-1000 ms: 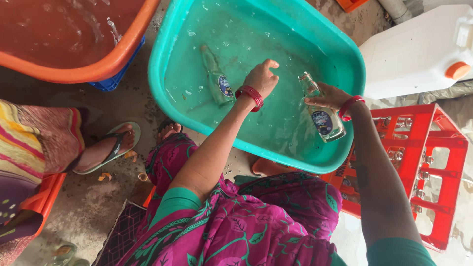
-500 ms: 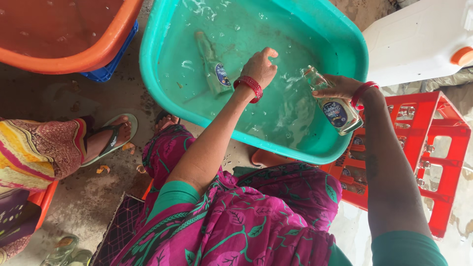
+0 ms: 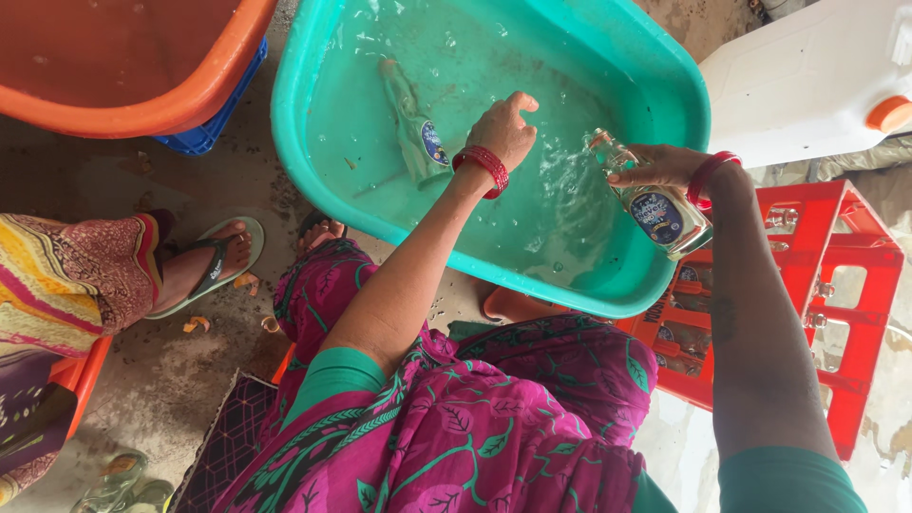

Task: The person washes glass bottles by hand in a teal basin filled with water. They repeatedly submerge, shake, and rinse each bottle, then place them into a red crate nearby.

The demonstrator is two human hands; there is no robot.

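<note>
Basin [image 3: 655, 71], teal plastic, water-filled, fills the upper centre of the frame, with one labelled glass bottle [image 3: 415, 133] lying submerged at its upper left. Left hand [image 3: 503, 128], red bangle at the wrist, hangs over the water at centre, its grip loosely curled and holding nothing; right hand [image 3: 660, 163] at centre right has its grip closed around a second clear bottle [image 3: 655, 201], tilted above the basin's right rim. Red crate [image 3: 860, 304] sits at right, orange tub [image 3: 123, 104] at upper left, white jerrycan [image 3: 807, 81] at upper right.
</note>
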